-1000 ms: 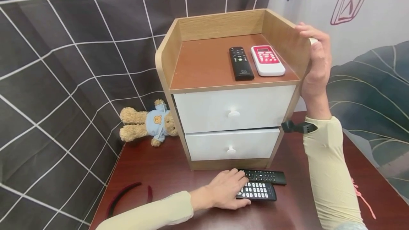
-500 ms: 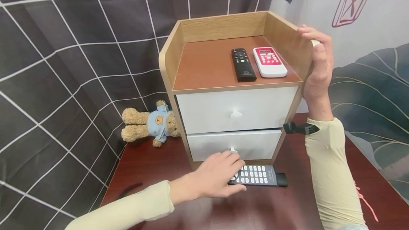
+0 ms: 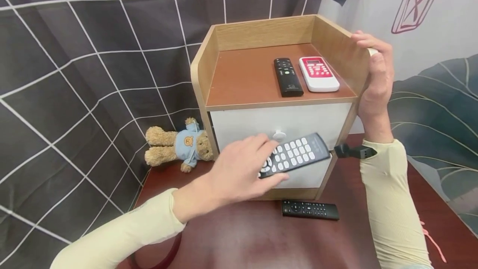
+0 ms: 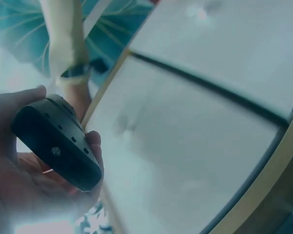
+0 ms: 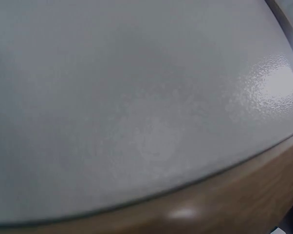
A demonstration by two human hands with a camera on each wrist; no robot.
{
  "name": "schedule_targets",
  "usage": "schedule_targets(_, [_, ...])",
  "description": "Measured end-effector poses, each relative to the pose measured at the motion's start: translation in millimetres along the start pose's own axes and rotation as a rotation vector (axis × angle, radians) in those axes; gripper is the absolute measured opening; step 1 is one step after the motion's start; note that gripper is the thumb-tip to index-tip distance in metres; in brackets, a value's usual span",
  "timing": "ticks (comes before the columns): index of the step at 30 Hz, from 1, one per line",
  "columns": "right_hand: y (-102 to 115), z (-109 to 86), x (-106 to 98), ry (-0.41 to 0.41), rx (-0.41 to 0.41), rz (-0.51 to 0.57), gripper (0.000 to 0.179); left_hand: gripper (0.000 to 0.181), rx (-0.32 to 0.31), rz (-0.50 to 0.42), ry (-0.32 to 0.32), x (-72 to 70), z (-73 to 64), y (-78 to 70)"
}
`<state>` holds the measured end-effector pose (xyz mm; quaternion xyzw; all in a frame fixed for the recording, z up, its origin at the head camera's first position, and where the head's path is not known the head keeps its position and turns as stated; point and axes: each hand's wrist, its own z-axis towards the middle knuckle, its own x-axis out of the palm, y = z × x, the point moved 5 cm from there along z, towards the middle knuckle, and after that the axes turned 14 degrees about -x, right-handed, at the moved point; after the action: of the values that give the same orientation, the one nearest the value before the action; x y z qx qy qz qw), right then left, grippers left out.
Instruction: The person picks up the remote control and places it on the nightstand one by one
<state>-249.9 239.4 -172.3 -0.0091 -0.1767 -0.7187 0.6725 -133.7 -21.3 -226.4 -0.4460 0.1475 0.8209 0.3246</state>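
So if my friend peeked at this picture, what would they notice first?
Probably the red-and-white remote, bright on the brown top of the cabinet. Next, the black remote with white buttons, held by the left hand in front of the drawers. Then the teddy bear in blue, lying to the cabinet's left.

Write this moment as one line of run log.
left hand: holds white-buttoned remote | right hand: grips cabinet side | cabinet top: black remote, red-white remote | table: another black remote
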Motion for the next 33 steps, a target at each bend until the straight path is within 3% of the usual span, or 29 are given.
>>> schedule_targets(7, [0.5, 0.7, -1.7, -0.016, -0.005, 0.003, 0.029, 0.047, -0.063, 0.033, -0.163, -40.3, 27.6, 5.3])
schedule_targets(11, [0.1, 1.1, -1.6, -0.025, -0.005, 0.008, 0.029, 0.048, -0.135, 0.062, -0.166, -51.1, 48.8, 11.0])
schedule_targets(16, [-0.1, 0.0, -0.4, -0.024, 0.005, 0.015, 0.030, 0.053, -0.298, 0.142, -0.045, -56.6, 81.4, 22.9])
schedule_targets(20, [-0.3, -0.7, -0.2, -0.016, 0.006, 0.019, 0.030, 0.057, -0.431, 0.246, 0.091, -59.5, 108.3, 33.3])
schedule_targets(27, [-1.2, -1.3, 1.3, -0.017, 0.014, 0.030, 0.030, 0.056, -0.598, 0.396, 0.329, -59.7, 142.9, 44.9])
schedule_targets(33, [-0.7, -0.6, 0.7, -0.018, 0.024, 0.027, 0.030, 0.049, -0.677, 0.426, 0.403, -52.7, 159.7, 53.0])
